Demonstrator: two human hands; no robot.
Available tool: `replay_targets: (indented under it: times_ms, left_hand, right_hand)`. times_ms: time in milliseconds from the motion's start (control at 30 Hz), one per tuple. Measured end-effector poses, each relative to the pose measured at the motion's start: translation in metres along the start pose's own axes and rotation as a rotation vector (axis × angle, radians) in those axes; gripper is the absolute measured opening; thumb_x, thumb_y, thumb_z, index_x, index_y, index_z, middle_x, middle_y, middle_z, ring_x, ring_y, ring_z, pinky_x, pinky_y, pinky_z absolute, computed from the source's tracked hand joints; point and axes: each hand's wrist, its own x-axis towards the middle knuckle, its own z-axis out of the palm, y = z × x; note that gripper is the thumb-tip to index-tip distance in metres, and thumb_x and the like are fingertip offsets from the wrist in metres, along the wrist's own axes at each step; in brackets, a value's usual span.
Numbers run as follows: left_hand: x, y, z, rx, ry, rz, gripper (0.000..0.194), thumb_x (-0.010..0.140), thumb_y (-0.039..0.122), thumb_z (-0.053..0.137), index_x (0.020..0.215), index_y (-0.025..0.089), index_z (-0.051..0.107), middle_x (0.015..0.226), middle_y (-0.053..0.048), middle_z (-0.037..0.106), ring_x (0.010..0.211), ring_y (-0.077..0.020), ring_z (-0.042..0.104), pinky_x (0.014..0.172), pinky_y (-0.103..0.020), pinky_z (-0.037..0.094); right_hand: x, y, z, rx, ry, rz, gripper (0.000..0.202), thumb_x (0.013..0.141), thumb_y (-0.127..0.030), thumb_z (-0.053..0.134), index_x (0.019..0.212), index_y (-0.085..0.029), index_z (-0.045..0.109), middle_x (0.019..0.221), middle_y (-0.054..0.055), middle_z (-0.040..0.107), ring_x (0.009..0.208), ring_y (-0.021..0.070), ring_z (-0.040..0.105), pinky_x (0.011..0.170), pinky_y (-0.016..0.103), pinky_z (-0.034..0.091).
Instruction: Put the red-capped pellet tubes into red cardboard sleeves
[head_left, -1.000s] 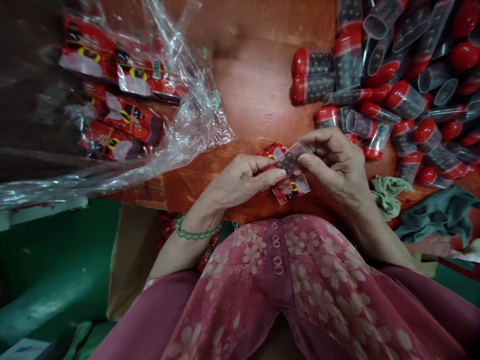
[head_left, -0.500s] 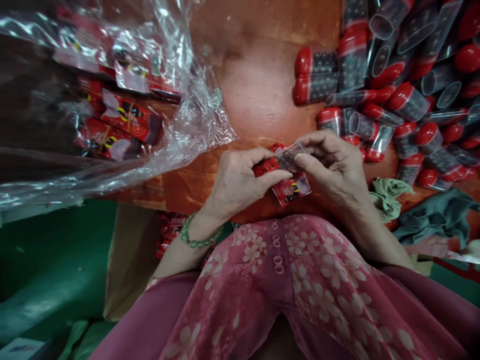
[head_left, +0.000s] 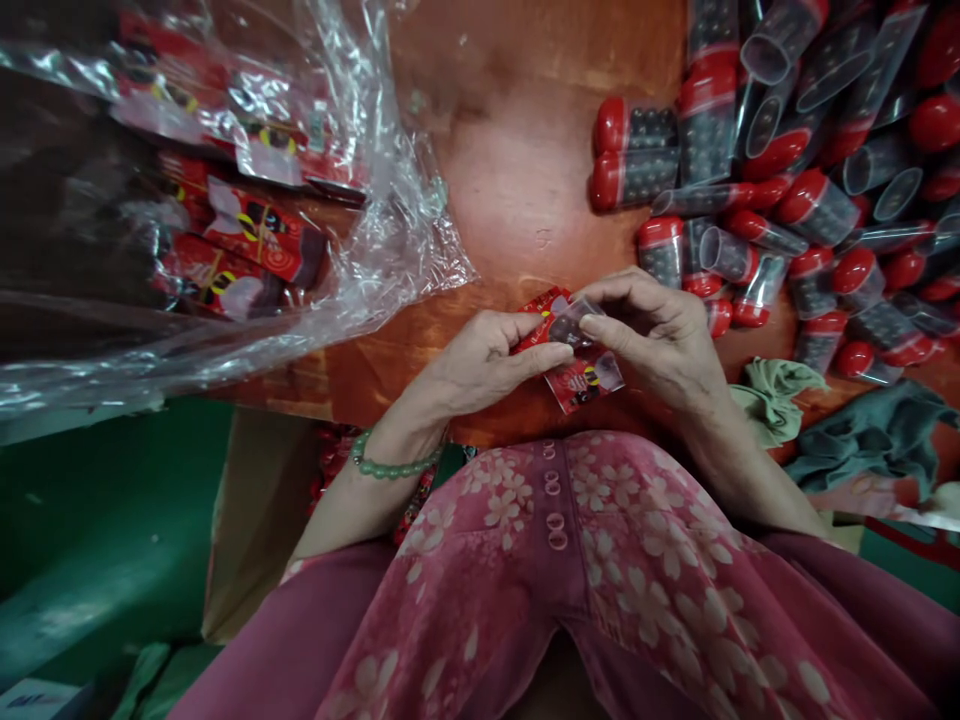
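Above the table's near edge, my left hand [head_left: 499,358] pinches a red printed packet [head_left: 536,318] between thumb and fingers. My right hand [head_left: 652,335] is closed on a small clear tube [head_left: 577,322] with dark balls inside. The tube lies at the packet, between the two hands; whether it is inside the packet I cannot tell. Beneath them a second red printed packet [head_left: 585,382] lies on the wooden table [head_left: 517,190]. The tips of some fingers are hidden behind the tube and the packet.
Many red-capped clear tubes of dark balls [head_left: 709,120] are piled at the right. Bundled red packets [head_left: 259,235] lie by a large clear plastic bag [head_left: 375,270] at the left. Green cloths [head_left: 862,440] are at the right edge, and a cardboard box [head_left: 259,520] stands below the table.
My left hand has shifted slightly left and its wrist has lowered. My right hand and the tube have moved a little to the left, and more of the upper packet shows.
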Motion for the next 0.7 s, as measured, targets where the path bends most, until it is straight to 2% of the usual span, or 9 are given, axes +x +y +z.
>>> replay_targets:
  times_ms: [100,167,300,400,467,567,633,700]
  left_hand:
    - [-0.004,-0.003,0.003,-0.167,-0.033,-0.05,0.045,0.084,0.058,0.069,0.085,0.013,0.072,0.078,-0.005,0.074,0.072,-0.0148,0.067,0.072,-0.027,0.055]
    - [-0.005,-0.004,0.006,-0.319,-0.053,-0.076,0.044,0.084,0.057,0.069,0.084,0.014,0.071,0.075,-0.004,0.072,0.069,-0.0139,0.067,0.069,-0.026,0.055]
    - [-0.006,-0.006,0.011,-0.491,0.004,-0.081,0.043,0.079,0.056,0.075,0.081,0.013,0.071,0.072,-0.001,0.069,0.061,-0.0087,0.06,0.059,-0.019,0.048]
    - [-0.007,-0.008,0.015,-0.507,-0.005,-0.115,0.045,0.078,0.057,0.075,0.082,0.012,0.072,0.072,-0.003,0.069,0.062,-0.0105,0.061,0.06,-0.021,0.05]
    - [-0.01,-0.008,0.016,-0.482,-0.012,-0.122,0.045,0.082,0.058,0.07,0.084,0.013,0.072,0.073,-0.003,0.07,0.063,-0.0117,0.063,0.062,-0.022,0.052]
    - [-0.027,-0.005,0.015,-0.326,0.05,-0.094,0.039,0.089,0.054,0.065,0.09,0.016,0.073,0.076,-0.003,0.07,0.065,-0.0116,0.063,0.064,-0.022,0.053]
    - [-0.054,-0.002,0.009,-0.154,0.148,-0.114,0.033,0.092,0.048,0.062,0.098,0.018,0.074,0.08,-0.002,0.071,0.07,-0.013,0.065,0.068,-0.023,0.054]
    - [-0.094,-0.005,-0.002,0.046,0.264,-0.172,0.031,0.093,0.045,0.06,0.106,0.02,0.073,0.081,-0.002,0.073,0.073,-0.0152,0.068,0.069,-0.024,0.055]
  right_hand:
    - [-0.005,-0.003,0.006,-0.049,0.02,-0.047,0.024,0.095,-0.042,0.061,0.106,-0.025,0.074,0.093,0.003,0.072,0.085,0.0177,0.066,0.082,0.035,0.055]
    - [-0.01,-0.004,0.01,-0.116,0.024,-0.154,0.031,0.097,-0.042,0.058,0.12,-0.026,0.07,0.098,0.004,0.073,0.088,0.018,0.068,0.084,0.035,0.056]
    - [-0.019,0.002,0.021,-0.251,0.046,-0.388,0.058,0.087,-0.043,0.073,0.14,-0.024,0.056,0.113,0.008,0.073,0.1,0.0216,0.069,0.088,0.037,0.057]
    - [-0.023,0.005,0.028,-0.277,0.085,-0.401,0.056,0.088,-0.037,0.073,0.139,-0.024,0.056,0.114,0.009,0.073,0.1,0.0216,0.07,0.087,0.036,0.058]
    - [-0.025,0.004,0.03,-0.259,0.082,-0.379,0.048,0.091,-0.033,0.069,0.137,-0.024,0.057,0.111,0.008,0.074,0.098,0.02,0.071,0.085,0.034,0.059]
    - [-0.028,-0.002,0.028,-0.231,-0.047,-0.393,0.042,0.096,-0.035,0.062,0.136,-0.021,0.057,0.111,0.008,0.073,0.099,0.0188,0.07,0.085,0.032,0.059]
    - [-0.028,-0.006,0.024,-0.254,-0.161,-0.424,0.042,0.096,-0.039,0.061,0.132,-0.018,0.058,0.113,0.01,0.073,0.102,0.0195,0.069,0.085,0.032,0.058]
    - [-0.024,-0.005,0.018,-0.324,-0.173,-0.438,0.036,0.096,-0.037,0.061,0.126,-0.016,0.062,0.11,0.01,0.073,0.101,0.0202,0.068,0.086,0.033,0.057]
